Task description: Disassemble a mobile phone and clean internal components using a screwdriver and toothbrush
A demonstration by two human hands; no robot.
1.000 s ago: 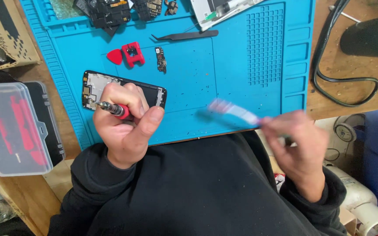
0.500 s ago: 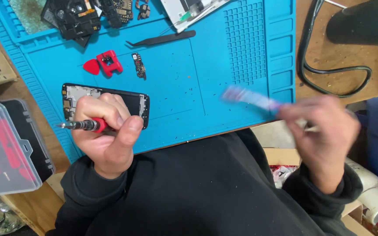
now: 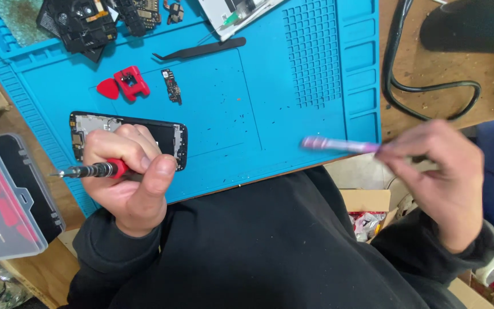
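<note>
Head cam: left hand [image 3: 127, 180] grips screwdriver [image 3: 95, 170], hiding phone [image 3: 170, 140]; right hand [image 3: 435, 177] pinches blurred brush [image 3: 338, 145].

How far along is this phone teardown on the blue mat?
Done: the phone lies opened, and a small circuit board and other parts lie out on the blue mat. In hand: left hand grips a screwdriver, right hand a blurred pink tool. Left: the phone's frame remains unstripped.
</note>
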